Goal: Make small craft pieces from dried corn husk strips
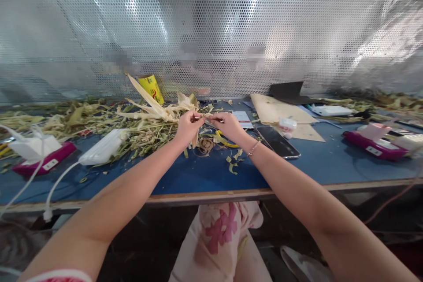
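Note:
My left hand (189, 127) and my right hand (227, 124) meet above the middle of the blue table, fingertips pinched close together. Between them is a thin piece of dried plant, too small to make out fully; a pale strip hangs below the left fingers. Just left of my hands lies a heap of dried stalks and leaves (148, 134), with long pale husks (150, 99) on top. Beneath the fingers rests a small brown coil (206, 144), and a yellow-handled tool (225, 139) lies partly under my right hand. Leaf scraps (233, 167) are scattered nearer the table edge.
A perforated metal screen (211, 44) runs along the back, with a yellow cup (151, 88) tilted near it. To the right lie a phone (278, 142) and cardboard (280, 112). Magenta power strips (373, 146) and a white power bank (103, 146) with cables flank the area.

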A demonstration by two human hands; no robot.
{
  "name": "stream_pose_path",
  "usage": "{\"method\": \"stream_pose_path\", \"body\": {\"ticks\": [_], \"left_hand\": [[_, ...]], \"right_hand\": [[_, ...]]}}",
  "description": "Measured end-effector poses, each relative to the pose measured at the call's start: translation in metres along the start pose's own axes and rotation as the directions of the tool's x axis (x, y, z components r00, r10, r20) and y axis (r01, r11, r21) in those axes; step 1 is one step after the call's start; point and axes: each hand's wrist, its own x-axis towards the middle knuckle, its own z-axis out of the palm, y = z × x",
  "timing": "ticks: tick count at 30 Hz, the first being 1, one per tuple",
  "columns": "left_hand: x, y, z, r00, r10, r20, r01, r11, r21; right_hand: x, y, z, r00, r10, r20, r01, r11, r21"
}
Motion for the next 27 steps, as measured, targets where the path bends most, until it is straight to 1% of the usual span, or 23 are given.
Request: {"method": "stream_pose_path", "body": {"ticks": [3,5,9,15,18,20,22,24,27], "left_hand": [[0.0001,0.0,-0.0003,1.0,0.001,-0.001,-0.001,1.0,-0.002],[0.0002,-0.0002,-0.0004,1.0,0.004,0.001,-0.004,1.0,0.003],[0.0006,-0.0006,-0.0005,1.0,-0.003,-0.003,0.003,1.0,-0.002],[0.0004,-0.0003,-0.0009,1.0,-0.023,0.006,0.023,0.999,0.026],[0.0012,-0.0023,-0.0011,1.0,-0.013,0.004,0.013,0.999,0.033],[0.0021,-0.0044,-0.0011,1.0,-0.003,-0.002,0.004,0.999,0.045],[0.0028,-0.0058,-0.0011,1.0,0.006,-0.007,-0.005,0.999,0.054],[0.0028,-0.0056,-0.001,1.0,0.011,-0.011,-0.01,0.998,0.058],[0.0017,-0.0029,-0.0008,1.0,0.017,-0.012,-0.016,0.998,0.065]], "right_hand": [[0.0019,0.0023,-0.0001,0.993,-0.062,-0.098,0.063,0.998,-0.002],[0.0025,0.0032,0.0,0.99,-0.071,-0.119,0.076,0.996,0.039],[0.0019,0.0007,-0.0017,0.998,0.007,-0.058,0.002,0.99,0.14],[0.0009,-0.0052,-0.0041,0.993,0.113,0.016,-0.114,0.968,0.226],[0.0007,-0.0056,-0.0026,0.989,0.147,0.034,-0.149,0.92,0.363],[0.0002,-0.0054,-0.0015,0.983,0.171,0.063,-0.181,0.864,0.47],[-0.0005,-0.005,-0.0008,0.977,0.186,0.103,-0.212,0.816,0.538],[-0.001,-0.0047,-0.0005,0.973,0.194,0.122,-0.229,0.794,0.563],[-0.0011,-0.0045,-0.0005,0.972,0.206,0.112,-0.233,0.799,0.554]]}}
